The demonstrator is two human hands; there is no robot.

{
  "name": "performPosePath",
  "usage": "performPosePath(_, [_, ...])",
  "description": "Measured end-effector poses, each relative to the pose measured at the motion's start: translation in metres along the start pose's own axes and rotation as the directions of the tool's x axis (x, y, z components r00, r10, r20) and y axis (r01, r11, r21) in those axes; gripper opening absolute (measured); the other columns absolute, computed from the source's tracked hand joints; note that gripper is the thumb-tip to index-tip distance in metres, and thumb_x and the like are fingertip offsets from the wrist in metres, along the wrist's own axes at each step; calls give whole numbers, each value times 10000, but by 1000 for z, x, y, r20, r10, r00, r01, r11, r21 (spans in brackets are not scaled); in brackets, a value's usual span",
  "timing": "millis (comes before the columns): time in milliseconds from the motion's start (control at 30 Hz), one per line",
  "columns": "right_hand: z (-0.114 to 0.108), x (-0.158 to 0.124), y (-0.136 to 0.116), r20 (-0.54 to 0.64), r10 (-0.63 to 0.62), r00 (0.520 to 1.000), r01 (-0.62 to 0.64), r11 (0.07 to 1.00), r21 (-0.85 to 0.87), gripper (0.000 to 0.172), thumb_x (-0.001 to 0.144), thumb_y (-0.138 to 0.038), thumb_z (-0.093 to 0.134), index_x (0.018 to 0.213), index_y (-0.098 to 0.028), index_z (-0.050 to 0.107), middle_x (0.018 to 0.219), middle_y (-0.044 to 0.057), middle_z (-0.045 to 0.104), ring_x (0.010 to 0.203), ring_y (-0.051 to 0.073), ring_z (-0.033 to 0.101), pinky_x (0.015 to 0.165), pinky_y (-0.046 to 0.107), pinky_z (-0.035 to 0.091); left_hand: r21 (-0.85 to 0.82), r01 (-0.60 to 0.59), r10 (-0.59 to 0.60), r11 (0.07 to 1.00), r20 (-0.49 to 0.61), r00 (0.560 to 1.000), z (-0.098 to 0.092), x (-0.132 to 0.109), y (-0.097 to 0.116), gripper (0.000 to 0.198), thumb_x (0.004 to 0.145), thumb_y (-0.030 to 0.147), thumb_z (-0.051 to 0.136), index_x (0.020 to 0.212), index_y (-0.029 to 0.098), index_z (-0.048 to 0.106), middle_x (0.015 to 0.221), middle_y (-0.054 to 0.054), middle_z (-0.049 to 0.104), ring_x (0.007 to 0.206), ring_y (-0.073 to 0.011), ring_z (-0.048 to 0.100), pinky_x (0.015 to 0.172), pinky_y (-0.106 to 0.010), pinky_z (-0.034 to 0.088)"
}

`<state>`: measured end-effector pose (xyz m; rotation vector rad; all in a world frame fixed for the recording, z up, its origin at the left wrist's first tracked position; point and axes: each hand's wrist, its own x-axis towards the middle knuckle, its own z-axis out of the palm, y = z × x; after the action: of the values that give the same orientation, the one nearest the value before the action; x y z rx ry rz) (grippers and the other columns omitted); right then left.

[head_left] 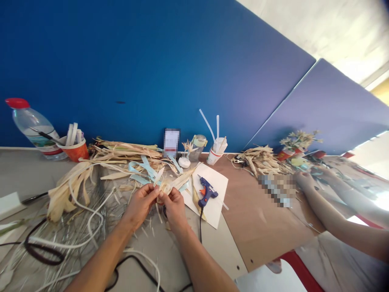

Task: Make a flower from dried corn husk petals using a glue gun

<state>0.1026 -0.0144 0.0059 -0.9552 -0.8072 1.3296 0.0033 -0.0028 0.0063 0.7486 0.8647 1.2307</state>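
My left hand [140, 206] and my right hand [174, 206] meet over the table, thumbs and fingers pinched together. Between them they hold a pale piece of dried corn husk [165, 185], its strip pointing up and to the right. Just right of my right hand, a blue glue gun [207, 191] lies on a white sheet [219, 211], its cord running down toward my forearm. Light-blue ribbons [142, 169] and husk scraps lie behind my hands. A small white stand with a husk flower [184, 161] is beyond them.
Dried husks [121, 151] pile along the blue partition. At left stand a water bottle [39, 125] and a red cup [74, 151]; a white cup [214, 155] holds glue sticks. Cables and clear strands cover the left side. Another person's arms [328, 207] work at right.
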Motion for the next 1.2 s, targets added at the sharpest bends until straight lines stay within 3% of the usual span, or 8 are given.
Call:
performPosePath(300, [-6, 0, 2, 66, -13, 998, 17, 998, -60, 160, 669, -316, 628, 656, -179, 547, 567, -39, 529, 516, 93, 448, 565, 230, 395, 185, -34, 42, 982, -39, 998, -11, 8, -6, 305, 622, 424, 717, 721, 153, 614, 619, 20, 585, 560, -131, 514, 557, -245, 417])
performPosePath(500, [-26, 4, -13, -75, -120, 990, 82, 917, -391, 145, 748, -305, 539, 800, -172, 568, 682, -18, 547, 579, 111, 483, 583, 235, 401, 394, -141, 226, 908, -180, 957, -23, 14, -3, 274, 695, 449, 625, 688, 181, 566, 549, 54, 489, 479, -109, 399, 482, -234, 307])
performPosePath(567, [-30, 2, -23, -24, -130, 991, 89, 791, -606, 154, 753, -270, 527, 844, -164, 592, 712, 3, 573, 602, 128, 497, 596, 250, 405, 444, -163, 274, 881, -197, 941, -26, 15, -1, 266, 708, 446, 604, 679, 186, 555, 544, 58, 472, 478, -107, 383, 486, -236, 297])
performPosePath(667, [-35, -6, -36, 124, -90, 988, 152, 456, -877, 213, 741, -229, 554, 930, -170, 634, 876, 59, 626, 742, 171, 556, 703, 287, 422, 453, -172, 293, 875, -213, 932, -26, 14, 0, 261, 716, 445, 590, 683, 189, 546, 536, 63, 454, 474, -105, 374, 482, -233, 289])
performPosePath(767, [-38, -11, -43, 264, -6, 965, 263, 98, -960, 350, 720, -257, 604, 1062, -188, 625, 1048, 103, 619, 974, 247, 533, 832, 336, 392, 391, -176, 281, 903, -229, 932, -27, 15, 0, 270, 704, 455, 599, 695, 193, 537, 527, 70, 439, 464, -101, 365, 467, -229, 276])
performPosePath(833, [-40, -11, -43, 333, 76, 940, 338, -65, -939, 449, 723, -294, 604, 1160, -193, 576, 1100, 109, 608, 1048, 273, 490, 872, 362, 366, 344, -177, 268, 922, -240, 933, -29, 17, -1, 283, 690, 461, 613, 686, 191, 527, 514, 76, 423, 452, -96, 349, 459, -226, 267])
performPosePath(1000, [-37, -5, -40, 433, 246, 867, 488, -251, -836, 487, 722, -258, 561, 1204, -203, 519, 1066, 94, 622, 1028, 275, 482, 858, 387, 346, 263, -175, 244, 949, -259, 935, -32, 18, -1, 311, 647, 470, 656, 668, 187, 529, 506, 75, 429, 437, -91, 345, 453, -225, 267])
performPosePath(1200, [-30, 0, -35, 431, 246, 868, 495, -366, -788, 421, 721, -279, 568, 1121, -154, 542, 1024, 142, 619, 996, 297, 484, 805, 396, 343, 239, -202, 266, 950, -277, 924, -29, 15, 3, 306, 630, 460, 676, 641, 190, 531, 506, 67, 443, 445, -97, 362, 450, -228, 280])
